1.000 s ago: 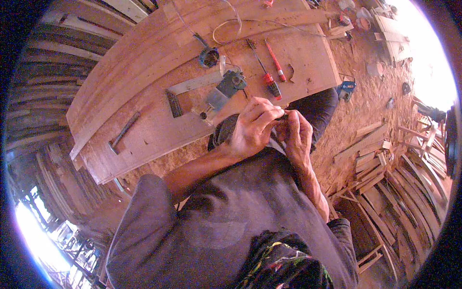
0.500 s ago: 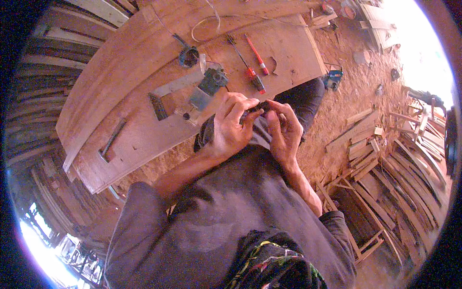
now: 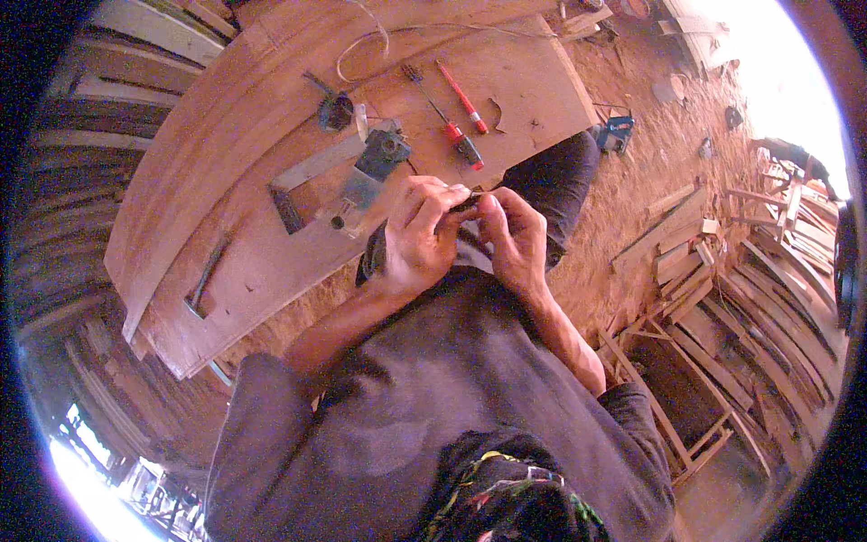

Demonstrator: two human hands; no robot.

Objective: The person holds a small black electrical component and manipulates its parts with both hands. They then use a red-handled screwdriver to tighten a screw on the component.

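Honestly, everything hinges on one tiny dark part (image 3: 471,200) pinched up at the fingertips, over the lap by the near edge of the big flat reddish-brown wooden board (image 3: 262,271). Left hand (image 3: 420,239) has thumb and fingers clamped on one end; right hand (image 3: 517,237) has thumb and index closed on the other. Too small and shaded to say exactly what it is.

What could go wrong? I'd say dropping it: a slippery grip or a sudden twist, and it falls past the dark-trousered leg (image 3: 564,176) into the brown shavings on the floor (image 3: 632,212), which would be lousy to search. Second worry is the blue-grey metal power tool (image 3: 379,163) lying just beyond the left hand; a careless knuckle could nudge it, as its near end sits close to the board's edge.

Room-wise, left is the tight side: the tool, then the thin flat steel strip (image 3: 325,163) behind it, and the long-handled metal hammer (image 3: 208,275) farther left near the rim. Ahead, the red-and-black screwdriver (image 3: 462,144) has its handle toward the edge, with the slim red pen-like stick (image 3: 462,97) beside it. Right hand gets more swing, out past the board's corner, though the blue handheld machine (image 3: 617,134) sits over there.
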